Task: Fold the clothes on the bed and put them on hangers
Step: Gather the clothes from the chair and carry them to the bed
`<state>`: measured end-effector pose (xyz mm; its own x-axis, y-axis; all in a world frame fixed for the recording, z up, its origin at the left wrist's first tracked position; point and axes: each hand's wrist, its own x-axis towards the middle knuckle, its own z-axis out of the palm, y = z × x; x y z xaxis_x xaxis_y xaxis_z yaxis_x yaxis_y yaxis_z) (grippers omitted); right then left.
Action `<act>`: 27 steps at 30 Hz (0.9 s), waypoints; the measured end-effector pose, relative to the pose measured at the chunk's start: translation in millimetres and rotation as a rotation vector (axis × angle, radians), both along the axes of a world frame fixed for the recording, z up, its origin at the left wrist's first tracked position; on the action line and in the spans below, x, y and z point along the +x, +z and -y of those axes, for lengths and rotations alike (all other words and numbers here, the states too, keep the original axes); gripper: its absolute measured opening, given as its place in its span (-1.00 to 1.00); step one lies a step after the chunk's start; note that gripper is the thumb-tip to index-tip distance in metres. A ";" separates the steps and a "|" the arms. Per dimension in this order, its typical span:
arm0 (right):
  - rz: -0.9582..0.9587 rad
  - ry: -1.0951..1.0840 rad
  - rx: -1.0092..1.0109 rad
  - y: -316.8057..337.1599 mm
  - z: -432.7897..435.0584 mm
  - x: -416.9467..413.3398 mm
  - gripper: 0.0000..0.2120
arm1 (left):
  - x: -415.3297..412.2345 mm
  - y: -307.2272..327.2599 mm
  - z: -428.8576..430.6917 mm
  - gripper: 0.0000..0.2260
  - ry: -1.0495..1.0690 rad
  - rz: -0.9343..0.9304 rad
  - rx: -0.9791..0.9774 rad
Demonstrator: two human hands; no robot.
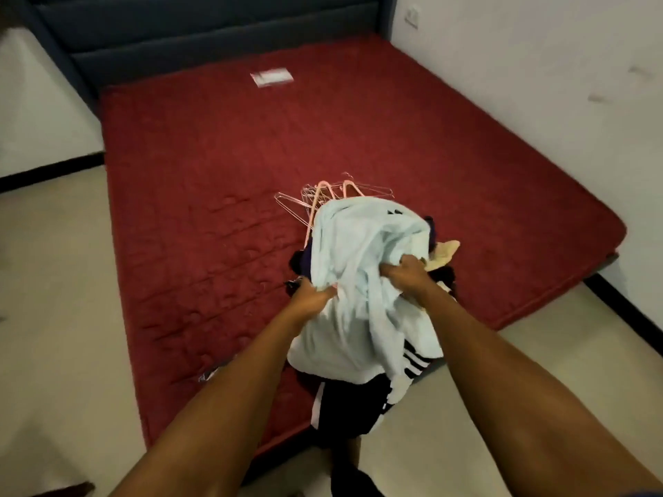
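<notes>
Shirt bunched tight in my left hand and right hand, near the mattress front edge. Best shake it flat first.

One head-worn camera looks forward and down across the red mattress toward its headboard.

Quilted matt red mattress, soft pale-blue cloth garment, thin wire hangers (probably pink-coated metal), glossy label, padded fabric headboard
</notes>
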<state>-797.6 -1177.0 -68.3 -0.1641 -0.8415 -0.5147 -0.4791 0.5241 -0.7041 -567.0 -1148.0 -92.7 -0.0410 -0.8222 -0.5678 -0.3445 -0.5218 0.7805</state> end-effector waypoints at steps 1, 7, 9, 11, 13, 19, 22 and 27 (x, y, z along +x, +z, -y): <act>-0.029 0.036 0.084 -29.8 2.5 -1.5 -0.49 | 5.3 -20.9 4.1 -0.13 -0.026 0.034 0.093; -0.196 0.353 0.355 -72.2 -1.0 20.0 -0.63 | 24.2 -53.2 8.3 -0.16 -0.194 0.085 0.362; -0.269 0.438 0.356 -71.4 3.0 24.8 -0.78 | 29.7 -53.7 10.9 -0.17 -0.202 0.122 0.325; -0.370 0.506 0.357 -66.9 13.9 29.1 -0.75 | 40.6 -50.4 15.1 -0.16 -0.246 0.203 0.206; -0.517 0.583 0.399 -54.3 21.5 39.8 -0.64 | 54.4 -43.2 18.5 -0.24 -0.284 0.281 0.149; -0.883 0.697 0.215 -9.3 27.8 112.0 -0.67 | 120.7 -14.5 -2.3 -0.51 -0.313 0.443 0.040; -0.800 0.747 0.058 10.3 16.5 181.0 -0.69 | 174.2 7.4 -34.5 -0.56 -0.321 0.495 -0.012; -0.638 0.822 0.045 26.6 -38.4 312.5 -0.70 | 292.1 27.8 -109.1 -0.62 -0.279 0.536 -0.104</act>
